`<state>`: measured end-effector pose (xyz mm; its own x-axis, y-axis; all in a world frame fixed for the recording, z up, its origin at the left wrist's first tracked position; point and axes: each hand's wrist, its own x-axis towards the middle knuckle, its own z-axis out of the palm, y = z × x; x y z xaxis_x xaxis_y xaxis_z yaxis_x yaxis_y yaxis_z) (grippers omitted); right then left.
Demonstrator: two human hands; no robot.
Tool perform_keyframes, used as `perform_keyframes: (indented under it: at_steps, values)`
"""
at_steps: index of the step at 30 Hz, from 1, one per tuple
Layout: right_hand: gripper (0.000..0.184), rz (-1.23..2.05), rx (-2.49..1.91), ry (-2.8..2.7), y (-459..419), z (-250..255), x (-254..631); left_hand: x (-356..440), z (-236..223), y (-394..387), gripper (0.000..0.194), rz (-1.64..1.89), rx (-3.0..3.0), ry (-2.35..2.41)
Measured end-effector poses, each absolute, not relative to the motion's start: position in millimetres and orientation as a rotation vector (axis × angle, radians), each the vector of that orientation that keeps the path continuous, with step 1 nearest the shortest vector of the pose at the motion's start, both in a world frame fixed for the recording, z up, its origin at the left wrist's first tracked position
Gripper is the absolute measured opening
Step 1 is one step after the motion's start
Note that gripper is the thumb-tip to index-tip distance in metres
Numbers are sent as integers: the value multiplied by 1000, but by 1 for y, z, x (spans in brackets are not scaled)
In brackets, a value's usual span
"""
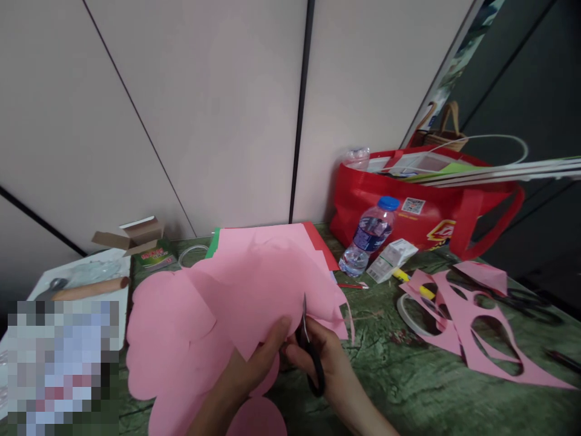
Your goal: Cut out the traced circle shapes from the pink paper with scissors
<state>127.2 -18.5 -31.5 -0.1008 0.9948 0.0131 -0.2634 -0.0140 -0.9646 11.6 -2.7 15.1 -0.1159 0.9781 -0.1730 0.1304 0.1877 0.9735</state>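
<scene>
My left hand [267,351] is closed on the lower right part of a pink paper sheet [258,290], its thumb lying on top. In my right hand [324,348] is a pair of black-handled scissors [313,363], with the fingers in the handles. The blades point upward at the right edge of the sheet; whether they are parted I cannot tell. A narrow cut strip [350,318] hangs at the paper's right side. Beneath and to the left lie several rounded pink paper pieces [167,339], and a pink circle [257,418] is near the front edge.
A red bag [436,212] stands at the back right, with a water bottle [370,236] and small white box [391,260] before it. Pink paper scraps with holes [485,339] and a tape roll [411,318] lie right. An open carton [152,248] and white board [120,303] are left.
</scene>
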Motion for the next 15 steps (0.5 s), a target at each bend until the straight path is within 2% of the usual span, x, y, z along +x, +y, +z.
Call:
perform_keyframes:
  at_steps: [8, 15]
  values:
    - [32, 1395, -918, -1076, -18, -30, 127, 10, 8, -5, 24, 1070, 1128, 1614]
    - [30, 1411, -885, -1057, -18, -31, 127, 10, 10, -5, 20, 1017, 1189, 1554]
